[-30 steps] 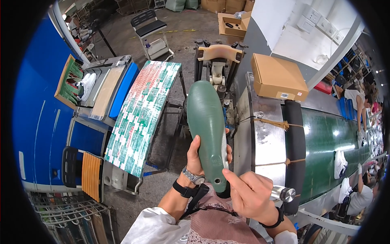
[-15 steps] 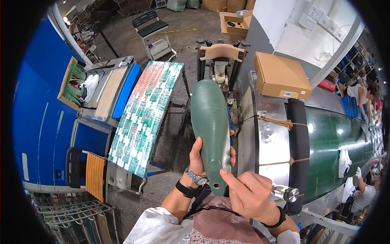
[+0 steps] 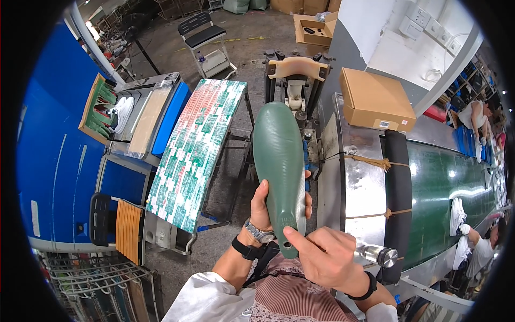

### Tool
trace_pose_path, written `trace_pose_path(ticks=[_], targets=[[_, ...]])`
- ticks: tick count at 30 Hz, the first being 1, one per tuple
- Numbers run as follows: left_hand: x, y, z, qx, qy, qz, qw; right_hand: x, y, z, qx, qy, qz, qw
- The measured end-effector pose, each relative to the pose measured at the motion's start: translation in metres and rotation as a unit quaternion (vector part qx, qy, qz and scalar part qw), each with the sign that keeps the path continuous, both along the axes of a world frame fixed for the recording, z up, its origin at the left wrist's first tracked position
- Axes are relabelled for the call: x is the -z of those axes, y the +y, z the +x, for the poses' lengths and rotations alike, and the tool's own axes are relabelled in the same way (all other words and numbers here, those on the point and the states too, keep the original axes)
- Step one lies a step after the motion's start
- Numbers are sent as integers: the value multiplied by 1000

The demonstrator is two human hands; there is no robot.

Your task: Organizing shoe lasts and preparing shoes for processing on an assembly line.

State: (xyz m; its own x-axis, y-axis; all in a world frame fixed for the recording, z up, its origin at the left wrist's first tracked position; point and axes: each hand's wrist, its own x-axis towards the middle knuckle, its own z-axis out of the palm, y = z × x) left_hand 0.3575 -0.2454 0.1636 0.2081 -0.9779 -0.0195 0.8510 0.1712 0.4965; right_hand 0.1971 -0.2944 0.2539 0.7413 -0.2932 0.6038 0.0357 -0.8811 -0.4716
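A dark green plastic shoe last (image 3: 277, 145) stands out in front of me, its rounded broad end away from me and its narrow end with a small hole near my body. My left hand (image 3: 261, 212) grips it from below, thumb along the left side and fingertips showing at the right. My right hand (image 3: 328, 255) points at it, the index fingertip at the raised marks just above the hole. The other right fingers are curled in, with nothing visible in them. I wear a watch and a black band on the left wrist and a dark band on the right.
Behind the last stands a machine (image 3: 298, 70) with a tan curved pad. To the left is a table (image 3: 196, 155) with green-and-white patterned covering. At right, a cardboard box (image 3: 375, 99) and a metal bottle-like cylinder (image 3: 378, 255) sit beside a green conveyor belt (image 3: 429, 177) carrying white shoes.
My right index fingertip has slid slightly left and down across the last, uncovering the raised marks. My left hand still grips the last. The view has shifted a little.
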Motion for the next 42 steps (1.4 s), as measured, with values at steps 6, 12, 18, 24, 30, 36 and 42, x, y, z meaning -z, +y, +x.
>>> trace_pose_path(ticks=[6, 12, 18, 24, 30, 36, 42], targets=[[1, 2, -2, 8, 11, 4, 1000, -4, 2, 0, -5, 19, 3, 1000], [5, 4, -7, 22, 32, -3, 999, -2, 3, -1, -7, 17, 8, 1000], [12, 1, -4, 20, 25, 7, 999, -5, -4, -5, 42, 20, 21, 999], [-1, 15, -3, -11, 37, 36, 999, -14, -1, -1, 1, 32, 6, 999], [20, 16, -14, 42, 118, 28, 992, -19, 10, -15, 16, 72, 30, 997], [22, 29, -6, 23, 104, 5, 994, -28, 13, 3, -28, 48, 14, 998], [20, 36, 17, -9, 93, 25, 995, -26, 14, 25, -40, 52, 22, 998]])
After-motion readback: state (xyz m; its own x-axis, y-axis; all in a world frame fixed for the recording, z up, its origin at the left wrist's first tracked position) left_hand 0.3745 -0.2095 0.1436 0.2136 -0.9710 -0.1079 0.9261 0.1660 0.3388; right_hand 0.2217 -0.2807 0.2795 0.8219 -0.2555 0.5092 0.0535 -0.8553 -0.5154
